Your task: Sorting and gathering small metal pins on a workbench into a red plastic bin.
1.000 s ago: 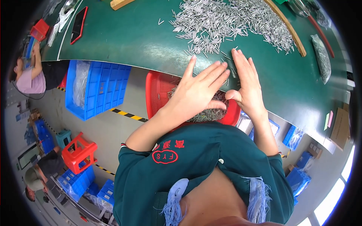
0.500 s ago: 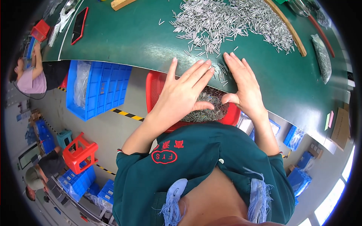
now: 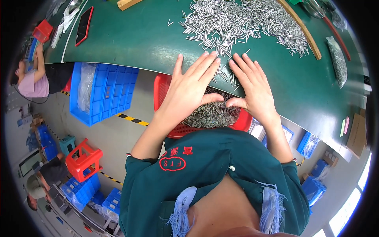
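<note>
A wide heap of small silvery metal pins (image 3: 225,23) lies on the green tabletop (image 3: 134,43). My left hand (image 3: 189,85) is spread flat at the table's near edge, its fingertips beside a few loose pins. Opposite it, my right hand (image 3: 254,87) is also spread, palm down, with its fingertips by the same strip of stray pins (image 3: 225,75). Neither hand holds anything that I can see. Below both hands, against my shirt, a red plastic basket (image 3: 161,91) contains many more pins (image 3: 215,114); my hands cover part of its rim.
A wooden strip (image 3: 302,29) borders the heap on the right, near a clear bag of pins (image 3: 336,61). A red-edged phone (image 3: 83,27) lies at the left. Blue crates (image 3: 104,93) and a red stool (image 3: 83,160) stand left of me. Two other people are at the far left.
Both hands have shifted slightly farther up the table, toward the heap, and the thumbs are nearer each other. The heap looks the same.
</note>
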### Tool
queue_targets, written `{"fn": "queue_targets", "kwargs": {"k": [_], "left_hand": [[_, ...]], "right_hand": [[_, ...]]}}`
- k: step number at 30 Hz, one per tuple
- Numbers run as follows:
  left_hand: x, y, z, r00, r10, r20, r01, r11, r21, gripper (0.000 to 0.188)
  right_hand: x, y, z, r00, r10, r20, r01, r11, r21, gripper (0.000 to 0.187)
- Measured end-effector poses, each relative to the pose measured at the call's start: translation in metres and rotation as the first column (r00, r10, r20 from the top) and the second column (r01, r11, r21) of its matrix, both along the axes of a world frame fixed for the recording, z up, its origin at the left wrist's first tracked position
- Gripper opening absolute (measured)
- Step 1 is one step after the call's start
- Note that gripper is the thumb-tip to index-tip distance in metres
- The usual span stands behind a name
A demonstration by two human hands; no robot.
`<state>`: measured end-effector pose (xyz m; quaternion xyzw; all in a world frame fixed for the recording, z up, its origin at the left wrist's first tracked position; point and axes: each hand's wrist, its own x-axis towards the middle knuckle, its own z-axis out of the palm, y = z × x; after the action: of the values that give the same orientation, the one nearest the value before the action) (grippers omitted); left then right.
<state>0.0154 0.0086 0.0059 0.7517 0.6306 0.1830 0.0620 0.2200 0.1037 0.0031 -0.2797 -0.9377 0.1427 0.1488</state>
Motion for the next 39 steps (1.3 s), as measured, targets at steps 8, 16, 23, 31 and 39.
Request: {"fn": "queue_targets", "kwargs": {"k": [8,16,23,31,39], "left_hand": [[0.009,-0.013,0.012,0.990,-0.092,0.103,0.100,0.991,-0.086,0.091],[0.009,-0.015,0.012,0.988,-0.108,0.114,0.122,0.984,-0.127,0.094],[0.009,0.002,0.001,0.999,-0.046,-0.013,0.047,0.999,0.023,0.089],[0.007,-0.020,0.011,0.995,-0.085,0.053,0.087,0.996,-0.027,0.088],[-0.010,-0.040,0.029,0.984,-0.126,0.125,0.142,0.981,-0.131,0.079]], "right_hand": [[0.004,0.000,0.005,0.997,0.081,-0.011,-0.082,0.996,-0.040,0.106],[0.015,-0.004,0.004,0.988,0.152,-0.023,-0.154,0.968,-0.200,0.118],[0.003,0.000,0.006,0.992,0.116,0.044,-0.115,0.993,-0.033,0.120],[0.004,-0.006,0.009,0.983,0.183,-0.033,-0.186,0.971,-0.148,0.117],[0.009,-0.016,0.014,0.919,0.354,-0.172,-0.394,0.808,-0.439,0.116]]}}
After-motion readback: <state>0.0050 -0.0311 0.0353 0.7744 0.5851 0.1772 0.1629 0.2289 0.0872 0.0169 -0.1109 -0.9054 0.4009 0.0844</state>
